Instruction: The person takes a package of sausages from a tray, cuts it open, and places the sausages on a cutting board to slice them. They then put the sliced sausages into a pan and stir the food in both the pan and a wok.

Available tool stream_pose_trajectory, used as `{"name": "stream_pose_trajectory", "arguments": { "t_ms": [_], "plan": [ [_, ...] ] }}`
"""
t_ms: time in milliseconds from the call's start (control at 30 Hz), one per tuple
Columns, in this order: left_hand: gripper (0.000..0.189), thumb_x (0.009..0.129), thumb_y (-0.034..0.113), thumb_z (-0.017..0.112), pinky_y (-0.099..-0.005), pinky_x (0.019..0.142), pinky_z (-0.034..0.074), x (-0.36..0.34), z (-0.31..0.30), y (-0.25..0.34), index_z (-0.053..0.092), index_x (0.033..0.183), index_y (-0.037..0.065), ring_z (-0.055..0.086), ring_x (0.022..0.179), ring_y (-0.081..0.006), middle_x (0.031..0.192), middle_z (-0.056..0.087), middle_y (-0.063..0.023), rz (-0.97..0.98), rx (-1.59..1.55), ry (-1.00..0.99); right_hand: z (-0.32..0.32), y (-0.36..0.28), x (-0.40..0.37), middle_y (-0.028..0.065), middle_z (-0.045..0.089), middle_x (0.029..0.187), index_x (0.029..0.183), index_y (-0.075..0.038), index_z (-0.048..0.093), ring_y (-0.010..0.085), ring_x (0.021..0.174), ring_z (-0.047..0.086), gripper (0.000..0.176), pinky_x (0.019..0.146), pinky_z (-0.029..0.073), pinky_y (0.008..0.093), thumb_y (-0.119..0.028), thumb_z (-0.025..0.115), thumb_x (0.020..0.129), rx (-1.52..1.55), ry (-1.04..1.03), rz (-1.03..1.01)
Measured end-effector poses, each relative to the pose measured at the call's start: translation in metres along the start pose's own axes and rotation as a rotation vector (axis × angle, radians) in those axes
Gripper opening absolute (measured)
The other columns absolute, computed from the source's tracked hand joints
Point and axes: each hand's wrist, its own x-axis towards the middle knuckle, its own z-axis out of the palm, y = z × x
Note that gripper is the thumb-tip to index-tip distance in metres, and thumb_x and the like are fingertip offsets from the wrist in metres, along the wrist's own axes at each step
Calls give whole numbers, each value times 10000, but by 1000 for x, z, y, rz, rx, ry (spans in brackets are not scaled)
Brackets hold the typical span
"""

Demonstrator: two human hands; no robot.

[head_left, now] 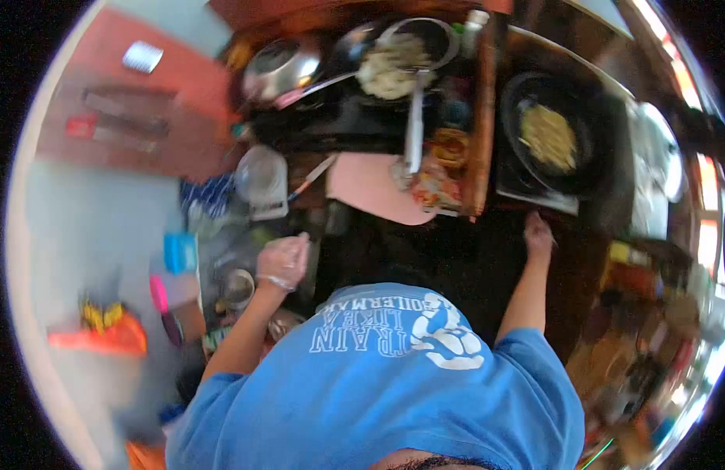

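My left hand [284, 261], with a band at the wrist, hangs over the cluttered left side of the counter. Its fingers are curled in, and nothing shows in them. At the front edge of the stove [538, 200] is my right hand [538, 233], its fingers drawn together low on the front; what they grip, if anything, is hidden. Above that hand, a black wok [523, 160] sits on the stove with pale yellow pieces of food [549, 137] in it. A pink cutting board [370, 188] lies between my hands, farther forward.
A knife [415, 129] leans over the board beside chopped reddish food [435, 188]. Behind are a metal bowl [280, 66], a pan of pale food [390, 70] and a pink-handled utensil [300, 94]. A wooden partition [484, 117] stands left of the wok. A clear container [260, 176] is at left.
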Motion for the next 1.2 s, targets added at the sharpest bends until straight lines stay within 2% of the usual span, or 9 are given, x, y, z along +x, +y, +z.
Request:
{"name": "stream_pose_trajectory", "arguments": {
  "t_ms": [67,167,233,500,600,900,967,1000,1200],
  "plan": [
    [161,890,229,617,-420,693,551,-44,10,7,721,956,124,681,761,-295,863,716,-105,-57,19,-104,24,2,-11,129,600,845,1009,21,566,228,768,631,188,647,566,300,-143,480,980,-337,582,-473],
    [205,912,256,580,-441,710,545,-98,30,7,720,976,120,676,784,-318,882,713,-118,-192,4,-285,84,41,-53,44,468,711,882,-45,525,136,594,480,168,502,455,220,-78,401,991,-589,338,-305],
    [228,920,268,564,-449,719,541,-118,34,9,719,992,117,674,803,-327,894,711,-125,-271,12,-426,106,63,-55,41,492,710,853,-53,508,134,566,479,109,475,447,220,-47,469,955,-687,676,-449],
    [265,905,280,586,-454,792,517,-148,56,-24,711,1060,105,662,916,-326,967,706,-151,-287,-131,-406,54,11,-46,66,570,741,902,-28,531,140,603,564,39,498,494,207,-52,506,920,-595,422,-385],
    [280,894,284,600,-452,852,503,-156,60,-42,707,1079,104,649,959,-339,1012,701,-159,-367,-164,-516,49,-13,-52,53,578,768,980,-14,529,131,607,570,153,489,491,216,-31,384,935,281,95,217],
    [330,910,316,568,-448,911,492,-189,71,-91,687,1123,94,632,1009,-365,1047,685,-185,-264,-186,-792,82,39,-39,37,493,703,840,-90,474,111,520,439,170,430,378,210,-50,391,983,-615,578,-485],
    [332,910,311,568,-450,910,492,-180,65,-91,681,1134,93,631,1018,-366,1062,682,-188,-294,-183,-821,29,-7,-19,43,516,688,797,-103,475,113,506,443,187,425,370,229,-47,423,967,-1322,565,-554],
    [335,910,306,569,-452,909,492,-176,64,-89,676,1144,92,630,1026,-367,1076,679,-190,-335,-177,-853,93,56,-53,53,533,672,772,-94,494,127,518,468,187,440,408,237,-52,464,952,-752,581,-507],
    [304,891,286,601,-461,900,496,-187,77,-67,694,1099,85,634,1008,-387,1068,673,-206,-530,-301,-672,67,21,-54,64,547,710,814,-49,527,144,536,475,168,460,421,236,-106,464,958,-607,334,-337]
  ]
}}
